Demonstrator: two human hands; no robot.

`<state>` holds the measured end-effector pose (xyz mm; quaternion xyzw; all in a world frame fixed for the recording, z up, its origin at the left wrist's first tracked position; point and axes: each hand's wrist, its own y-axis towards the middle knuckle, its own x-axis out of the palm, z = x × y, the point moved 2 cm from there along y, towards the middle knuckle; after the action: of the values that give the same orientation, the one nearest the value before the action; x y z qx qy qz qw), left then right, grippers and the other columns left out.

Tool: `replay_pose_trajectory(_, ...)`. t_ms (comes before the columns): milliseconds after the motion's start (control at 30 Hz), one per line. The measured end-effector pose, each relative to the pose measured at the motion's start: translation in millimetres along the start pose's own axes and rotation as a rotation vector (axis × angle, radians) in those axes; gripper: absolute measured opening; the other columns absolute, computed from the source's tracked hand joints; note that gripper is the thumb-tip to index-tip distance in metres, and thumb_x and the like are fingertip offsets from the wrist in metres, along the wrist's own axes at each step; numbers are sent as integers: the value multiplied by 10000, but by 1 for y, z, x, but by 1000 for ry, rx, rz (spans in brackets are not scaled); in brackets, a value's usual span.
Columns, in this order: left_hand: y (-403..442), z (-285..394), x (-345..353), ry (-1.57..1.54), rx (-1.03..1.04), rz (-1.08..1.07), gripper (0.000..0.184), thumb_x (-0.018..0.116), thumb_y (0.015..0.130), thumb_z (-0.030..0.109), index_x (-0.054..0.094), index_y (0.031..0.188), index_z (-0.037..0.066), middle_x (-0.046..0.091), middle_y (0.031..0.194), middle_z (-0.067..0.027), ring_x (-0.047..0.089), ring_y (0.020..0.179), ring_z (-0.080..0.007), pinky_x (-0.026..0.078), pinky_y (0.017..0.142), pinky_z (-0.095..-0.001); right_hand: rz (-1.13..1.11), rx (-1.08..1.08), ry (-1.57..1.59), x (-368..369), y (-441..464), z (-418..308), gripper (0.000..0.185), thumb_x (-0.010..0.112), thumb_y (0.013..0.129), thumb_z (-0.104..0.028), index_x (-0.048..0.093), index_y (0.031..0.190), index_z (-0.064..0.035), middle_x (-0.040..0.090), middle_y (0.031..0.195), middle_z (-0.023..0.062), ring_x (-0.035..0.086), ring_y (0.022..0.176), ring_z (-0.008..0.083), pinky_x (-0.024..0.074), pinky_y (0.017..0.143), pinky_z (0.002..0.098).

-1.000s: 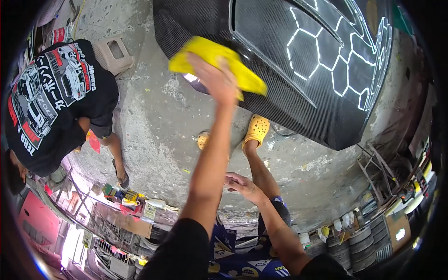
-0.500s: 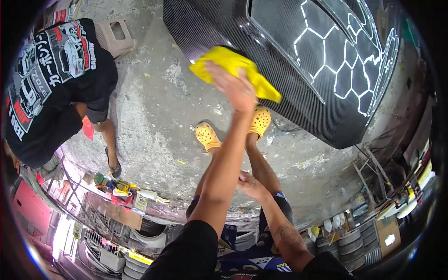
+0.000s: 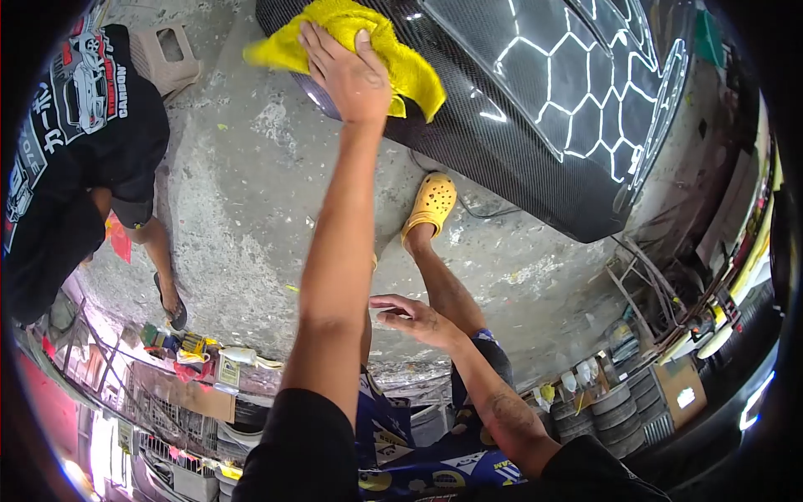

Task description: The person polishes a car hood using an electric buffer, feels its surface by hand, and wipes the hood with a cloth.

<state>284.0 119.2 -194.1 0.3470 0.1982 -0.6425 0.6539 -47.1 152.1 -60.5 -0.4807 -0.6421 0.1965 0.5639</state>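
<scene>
My left hand (image 3: pixel 347 79) presses on a yellow microfiber cloth (image 3: pixel 410 79), fingers forward and thumb to the side. The cloth lies bunched over the near-left edge of a glossy black carbon-fibre car hood (image 3: pixel 468 138), and its left corner hangs past that edge. White hexagonal lights reflect in the hood's raised, vented part. Below, my right hand (image 3: pixel 418 320) hovers in front of my body with its fingers loosely stretched out and nothing in them. It is apart from the hood and the cloth.
At the left, a person in a black printed shirt (image 3: pixel 100 125) bends near a beige plastic stool (image 3: pixel 171 63). A metal stand (image 3: pixel 644 284) is at the right. A dark cable (image 3: pixel 489 213) crosses the concrete floor (image 3: pixel 226 209) by my yellow clog (image 3: pixel 432 201).
My left hand and the cloth have moved up and left along the hood's edge. My right hand has moved slightly left, its fingers now stretched out. The whole view has shifted.
</scene>
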Motion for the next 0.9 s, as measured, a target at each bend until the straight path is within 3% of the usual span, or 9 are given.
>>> replay_pose_trajectory(67, -26, 34, 11, 41, -65, -8, 769, 437, 1042, 452, 211, 1521, -106, 192, 1611, -296, 184, 1490, -479, 205, 1181, -579, -35, -14, -9, -4, 4, 8, 548, 622, 996, -382, 514, 1422, -54, 614, 1331, 125, 593, 1205, 203, 462, 1035, 343)
replay_pose_trajectory(133, -91, 76, 20, 62, 21, -285, 823, 406, 1033, 508, 164, 1558, -77, 101, 1648, -271, 93, 1525, -454, 116, 1208, -589, 56, -14, -107, -4, 0, 16, 543, 629, 982, -391, 529, 1398, -57, 632, 1292, 140, 593, 1188, 221, 470, 1020, 358)
replay_pose_trajectory(200, -125, 91, 18, -3, 73, -437, 804, 410, 1033, 503, 183, 1565, -56, 108, 1651, -260, 99, 1529, -441, 114, 1215, -570, 178, -93, -110, -2, 2, 36, 543, 638, 972, -383, 532, 1393, -56, 645, 1264, 145, 602, 1166, 233, 476, 1004, 368)
replay_pose_trajectory(300, -99, 65, 13, 25, 133, -399, 785, 430, 1033, 487, 201, 1559, -50, 137, 1643, -260, 126, 1521, -446, 151, 1204, -568, -15, -29, -50, -4, 4, 14, 548, 643, 965, -371, 529, 1389, -44, 653, 1247, 140, 605, 1164, 244, 478, 1001, 372)
replay_pose_trajectory(500, -42, 56, 19, -50, -80, -27, 770, 423, 1041, 475, 180, 1575, -24, 155, 1645, -245, 120, 1528, -428, 145, 1203, -584, 20, -164, -49, -5, 5, 28, 556, 660, 956, -360, 527, 1397, -48, 650, 1258, 128, 596, 1180, 246, 475, 1005, 370)
replay_pose_trajectory(533, -70, 69, 30, 111, -60, -162, 781, 433, 1032, 485, 171, 1588, 3, 148, 1655, -226, 115, 1534, -413, 143, 1202, -590, 64, -164, -65, -9, 4, 39, 555, 663, 956, -355, 528, 1396, -46, 650, 1259, 123, 593, 1183, 242, 475, 1004, 372)
replay_pose_trajectory(633, -143, 101, 21, -58, 253, -636, 813, 569, 974, 444, 208, 1599, 70, 157, 1677, -151, 138, 1546, -350, 155, 1216, -554, 75, -114, -4, -1, 1, 43, 547, 665, 965, -339, 522, 1399, -37, 636, 1282, 105, 580, 1202, 216, 476, 1009, 359)
replay_pose_trajectory(733, -117, 57, 10, -73, 347, -584, 820, 581, 964, 435, 221, 1587, 40, 195, 1663, -163, 176, 1532, -373, 188, 1206, -555, 9, -8, 15, 3, -1, 3, 537, 657, 981, -323, 511, 1420, -49, 616, 1312, 97, 572, 1219, 191, 480, 1007, 335)
replay_pose_trajectory(900, -45, -25, -14, -10, -24, -106, 721, 446, 1035, 393, 207, 1556, -45, 201, 1636, -231, 185, 1515, -421, 202, 1194, -570, -26, -12, 65, 8, 4, 10, 530, 625, 1000, -319, 492, 1460, -90, 578, 1365, 82, 555, 1251, 178, 461, 1018, 335)
